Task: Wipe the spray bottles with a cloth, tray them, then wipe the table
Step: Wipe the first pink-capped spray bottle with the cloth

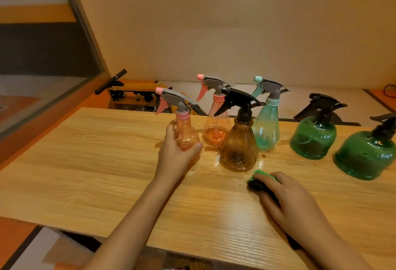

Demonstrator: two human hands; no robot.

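Bench [85, 162] of pale wood carried six upright spray bottles: two squat green bottles [312, 139] far right, an amber bottle [239, 147], a teal bottle [266, 128] and a far pink bottle [216, 128]. The left hand [175, 154] gripped the near pink bottle [186, 132], which stood on the bench. The right hand [287, 201] lay flat, pressing the green cloth [260, 181] down near the amber bottle.

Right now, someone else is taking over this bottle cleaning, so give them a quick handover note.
Left hand grips the near pink bottle, which is upright.
Right hand rests on the cloth, on the table.
Five other bottles stand behind and to the right. No tray is in view.
Nothing is trayed yet. Left to do: wiping the bottles, traying them, then wiping the table.
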